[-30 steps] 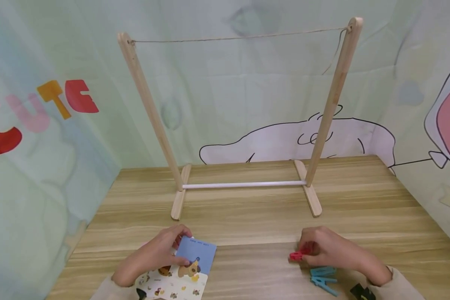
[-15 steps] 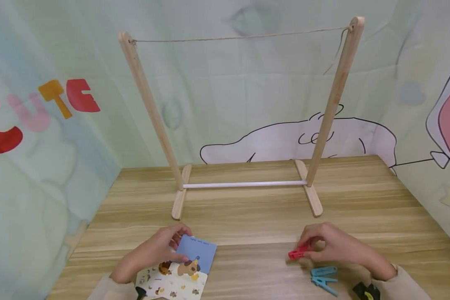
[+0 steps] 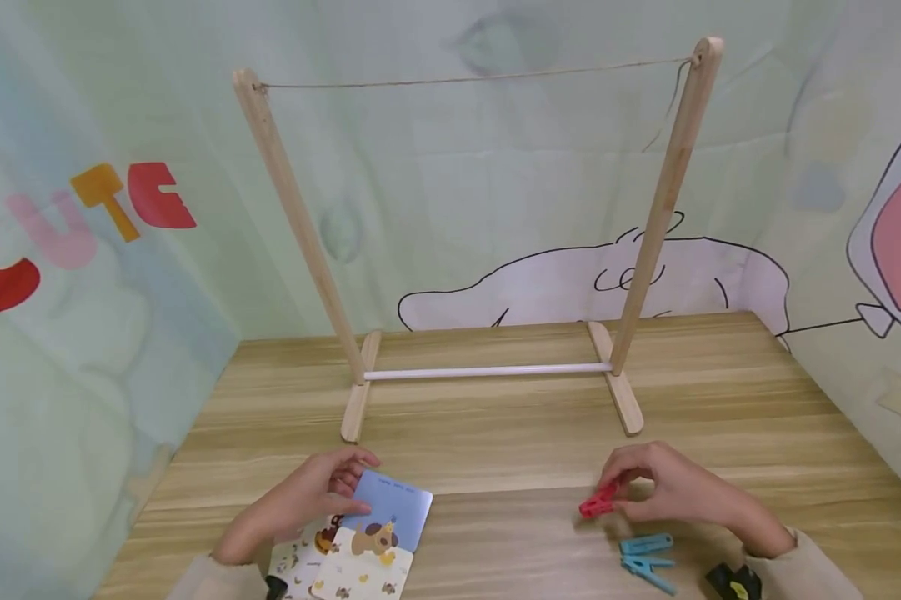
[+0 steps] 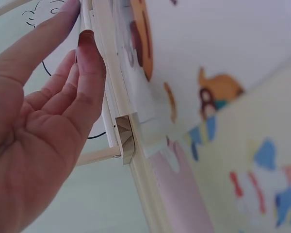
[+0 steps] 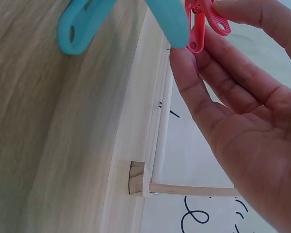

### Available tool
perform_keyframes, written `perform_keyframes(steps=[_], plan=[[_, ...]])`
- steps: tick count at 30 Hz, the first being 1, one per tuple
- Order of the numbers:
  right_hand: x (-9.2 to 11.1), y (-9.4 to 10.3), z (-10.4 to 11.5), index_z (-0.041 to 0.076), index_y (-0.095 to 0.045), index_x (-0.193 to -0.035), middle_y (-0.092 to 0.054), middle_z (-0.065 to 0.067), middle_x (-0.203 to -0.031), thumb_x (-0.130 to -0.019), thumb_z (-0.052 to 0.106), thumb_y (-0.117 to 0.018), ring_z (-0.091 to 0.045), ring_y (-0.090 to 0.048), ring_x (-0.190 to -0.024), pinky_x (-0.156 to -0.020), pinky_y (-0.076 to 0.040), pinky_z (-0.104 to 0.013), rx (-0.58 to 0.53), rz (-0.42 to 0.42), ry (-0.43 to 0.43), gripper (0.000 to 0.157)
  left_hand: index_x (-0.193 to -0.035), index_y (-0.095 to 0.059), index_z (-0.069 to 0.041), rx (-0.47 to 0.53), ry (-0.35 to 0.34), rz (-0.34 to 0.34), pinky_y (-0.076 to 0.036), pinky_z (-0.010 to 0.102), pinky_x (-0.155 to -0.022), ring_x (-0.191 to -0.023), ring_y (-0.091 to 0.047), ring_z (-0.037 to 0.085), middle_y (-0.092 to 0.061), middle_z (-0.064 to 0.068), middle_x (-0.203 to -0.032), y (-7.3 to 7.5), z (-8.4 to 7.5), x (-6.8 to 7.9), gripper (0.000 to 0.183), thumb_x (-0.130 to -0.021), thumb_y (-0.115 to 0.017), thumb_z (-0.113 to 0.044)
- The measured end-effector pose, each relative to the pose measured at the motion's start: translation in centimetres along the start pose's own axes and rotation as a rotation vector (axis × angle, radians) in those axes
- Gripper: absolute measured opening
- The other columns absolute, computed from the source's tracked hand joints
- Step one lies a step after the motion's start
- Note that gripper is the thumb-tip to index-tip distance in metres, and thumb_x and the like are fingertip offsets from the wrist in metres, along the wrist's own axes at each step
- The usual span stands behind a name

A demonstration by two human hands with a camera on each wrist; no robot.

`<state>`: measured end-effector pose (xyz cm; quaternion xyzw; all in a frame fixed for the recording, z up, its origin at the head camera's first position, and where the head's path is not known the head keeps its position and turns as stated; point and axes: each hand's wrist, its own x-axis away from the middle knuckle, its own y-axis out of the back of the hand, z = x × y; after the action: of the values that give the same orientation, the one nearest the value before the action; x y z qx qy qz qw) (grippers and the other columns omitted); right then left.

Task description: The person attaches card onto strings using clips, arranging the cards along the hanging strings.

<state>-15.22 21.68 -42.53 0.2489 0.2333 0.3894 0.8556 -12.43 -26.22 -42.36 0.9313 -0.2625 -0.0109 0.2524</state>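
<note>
1. Here at the desk (image 3: 495,454), the two hands are well apart!
2. The left hand (image 3: 303,496) has its fingers loose and spread from the thumb, wrapped round nothing. That thumb lies over a printed card (image 3: 401,500), blue with a cartoon dog and cream below; whether it touches, I cannot tell.
3. Just under and left of that card, white patterned paper (image 3: 297,554) peeks out on the desk.
4. Over on the other side, the right hand (image 3: 668,492) has a red clothespin (image 3: 598,502) pinched between thumb and fingers!
5. Near that hand, on its nearer side, teal clothespins (image 3: 647,544) lie on the desk.
6. And beyond both hands stands a wooden frame (image 3: 300,212), a string (image 3: 450,81) strung between its post tops and a white rod (image 3: 488,371) low down.
</note>
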Motion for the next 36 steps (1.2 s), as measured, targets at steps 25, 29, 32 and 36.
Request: perform_keyframes(steps=[25,29,32,36], plan=[[-0.06,0.46,-0.17,0.013,-0.064,-0.096,-0.062,0.0,-0.09,-0.08,0.004,-0.07,-0.015,-0.06,-0.075,-0.065,-0.054,-0.03,-0.066,-0.031,0.002,0.019,-0.109,-0.058,0.002,0.056,0.055,-0.016,-0.054,0.027,-0.067,-0.076,-0.064,0.019,-0.066,0.007,-0.085,0.39,0.53,0.0,0.044,-0.077,-0.075,-0.021],[-0.11,0.57,-0.15,0.011,-0.064,-0.097,-0.062,-0.001,-0.09,-0.081,0.006,-0.07,-0.017,-0.06,-0.076,-0.067,-0.055,-0.031,-0.089,-0.027,-0.018,0.018,-0.107,-0.058,0.004,0.06,0.051,-0.021,-0.054,0.027,-0.067,-0.075,-0.064,0.018,-0.066,0.008,-0.084,0.39,0.49,-0.01,0.042,-0.076,-0.075,-0.019],[-0.2,0.61,-0.14,0.01,-0.064,-0.096,-0.062,-0.001,-0.09,-0.081,0.008,-0.07,-0.018,-0.061,-0.075,-0.067,-0.055,-0.031,-0.103,-0.027,-0.032,0.016,-0.107,-0.058,0.005,0.069,0.053,-0.029,-0.055,0.026,-0.065,-0.074,-0.065,0.017,-0.066,0.009,-0.085,0.43,0.36,0.04,0.041,-0.077,-0.075,-0.017],[-0.3,0.54,-0.13,0.009,-0.065,-0.096,-0.063,-0.002,-0.089,-0.081,0.009,-0.07,-0.016,-0.061,-0.074,-0.066,-0.055,-0.03,-0.115,-0.031,-0.026,0.015,-0.107,-0.057,0.006,0.103,0.086,-0.032,-0.055,0.029,-0.06,-0.07,-0.065,0.018,-0.066,0.011,-0.085,0.5,0.17,0.16,0.041,-0.077,-0.074,-0.016]])
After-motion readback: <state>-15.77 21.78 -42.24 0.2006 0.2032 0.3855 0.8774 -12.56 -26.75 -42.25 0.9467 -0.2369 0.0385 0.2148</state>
